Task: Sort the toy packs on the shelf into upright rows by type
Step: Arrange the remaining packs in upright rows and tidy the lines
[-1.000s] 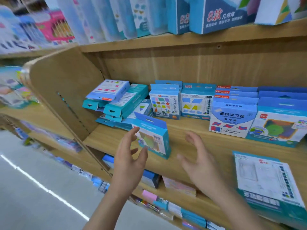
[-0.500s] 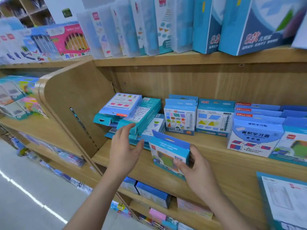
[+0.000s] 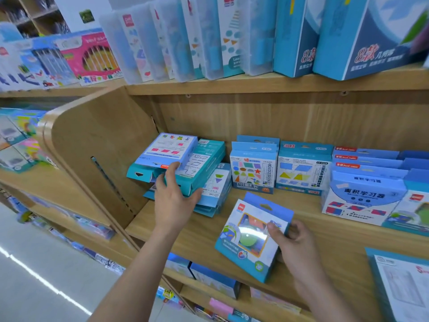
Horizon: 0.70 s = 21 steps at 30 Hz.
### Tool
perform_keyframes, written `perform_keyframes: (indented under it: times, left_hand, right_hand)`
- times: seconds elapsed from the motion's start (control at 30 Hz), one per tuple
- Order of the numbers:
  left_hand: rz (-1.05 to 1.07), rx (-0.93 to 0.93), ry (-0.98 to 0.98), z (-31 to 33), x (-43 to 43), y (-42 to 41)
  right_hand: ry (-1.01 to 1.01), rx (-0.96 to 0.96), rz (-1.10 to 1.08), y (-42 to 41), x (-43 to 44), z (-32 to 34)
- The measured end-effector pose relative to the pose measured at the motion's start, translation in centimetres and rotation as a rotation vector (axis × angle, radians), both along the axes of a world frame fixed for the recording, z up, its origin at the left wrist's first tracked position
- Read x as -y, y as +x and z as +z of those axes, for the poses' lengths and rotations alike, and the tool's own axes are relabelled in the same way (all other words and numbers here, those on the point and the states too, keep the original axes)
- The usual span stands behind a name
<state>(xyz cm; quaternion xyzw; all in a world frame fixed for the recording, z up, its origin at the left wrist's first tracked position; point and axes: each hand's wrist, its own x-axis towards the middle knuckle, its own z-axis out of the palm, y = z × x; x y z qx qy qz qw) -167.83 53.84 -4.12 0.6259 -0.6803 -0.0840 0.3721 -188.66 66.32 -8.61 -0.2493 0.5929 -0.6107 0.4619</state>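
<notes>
A blue toy pack with a round clear window is tilted back over the wooden shelf, and my right hand grips its right edge. My left hand reaches into a loose heap of teal and blue packs lying flat at the shelf's left end, fingers spread on the teal box. Behind stand upright rows: a shapes pack, a triangles pack and a row of blue packs at the right.
A curved wooden side panel closes the shelf on the left. The upper shelf holds tall blue boxes and clear cases. A large flat pack lies at the lower right. More packs fill the shelf below.
My right hand has tipped the windowed pack backward and drawn it toward the front edge. My left hand moved up and forward onto the teal box in the heap.
</notes>
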Motion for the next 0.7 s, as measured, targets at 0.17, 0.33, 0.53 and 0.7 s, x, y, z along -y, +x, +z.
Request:
perform_keyframes:
  times: [0.17,0.33,0.53,0.7]
  left_hand:
    - [0.003,-0.046,0.0,1.0,0.3,0.2]
    - [-0.016,-0.09,-0.077,1.7,0.4,0.4]
    - [-0.028,-0.026,-0.085,1.9,0.5,0.6]
    - [-0.043,-0.012,-0.106,1.2,0.0,1.1]
  right_hand:
    - [0.101,-0.213,0.024,-0.2,0.1,0.0]
    - [0.215,-0.528,0.156,-0.9,0.0,0.2]
    - [0.342,-0.889,0.328,-1.4,0.0,0.6]
    - [0.296,-1.235,0.379,-0.8,1.2,2.0]
